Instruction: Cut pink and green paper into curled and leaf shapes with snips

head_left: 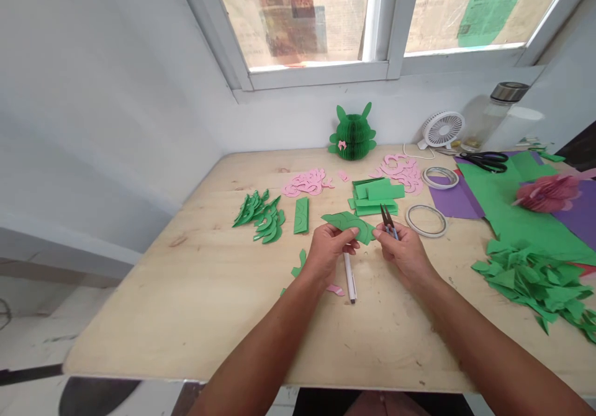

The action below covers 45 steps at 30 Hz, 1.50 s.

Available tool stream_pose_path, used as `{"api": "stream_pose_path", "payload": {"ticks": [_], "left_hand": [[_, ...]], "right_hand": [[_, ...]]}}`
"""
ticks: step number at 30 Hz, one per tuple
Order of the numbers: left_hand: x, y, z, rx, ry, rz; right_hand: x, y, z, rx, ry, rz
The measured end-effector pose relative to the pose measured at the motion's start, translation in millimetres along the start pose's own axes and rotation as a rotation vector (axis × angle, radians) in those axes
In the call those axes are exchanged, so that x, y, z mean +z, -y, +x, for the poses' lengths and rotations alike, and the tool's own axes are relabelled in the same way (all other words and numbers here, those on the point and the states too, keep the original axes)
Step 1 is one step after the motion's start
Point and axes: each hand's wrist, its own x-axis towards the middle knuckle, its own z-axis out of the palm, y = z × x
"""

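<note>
A folded piece of green paper (347,221) with curved lines drawn on it is pinched by my left hand (331,248) near its lower edge. My right hand (404,248) grips small scissors (388,218) with blue handles, blades pointing up and away. The thumb of that hand also touches the right end of the green paper. Below the paper, between my hands, lies a white pen (350,279). Left of the paper is a green rectangle (301,215) with a drawn outline. Behind it sits a stack of folded green strips (376,196).
Cut green shapes (261,216) and pink shapes (307,182) lie at left. Tape rolls (426,220), black scissors (487,161), green scraps (535,276) and a pink paper flower (549,194) are at right. Along the wall stand a green paper figure (352,136), a fan (443,129) and a bottle (491,115).
</note>
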Motion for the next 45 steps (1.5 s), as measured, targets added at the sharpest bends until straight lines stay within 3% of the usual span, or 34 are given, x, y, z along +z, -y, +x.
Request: {"api": "stream_pose_path", "payload": {"ticks": [12,20,28,45], "left_hand": [[1.8,0,-3,-0.035,0.056,0.014],[3.6,-2,0,-0.012,-0.122,-0.212],[3.0,-5,-1,-0.037,-0.162,-0.469],[12.7,2,-7,-0.062,-0.101,-0.480]], "right_hand": [[-1,0,1,-0.033,-0.020,0.019],[4,3,-8,-0.046,0.053,0.027],[11,-8,-14,0.032,0.144,0.035],[16,-17,-14,-0.003,0.208,-0.003]]}}
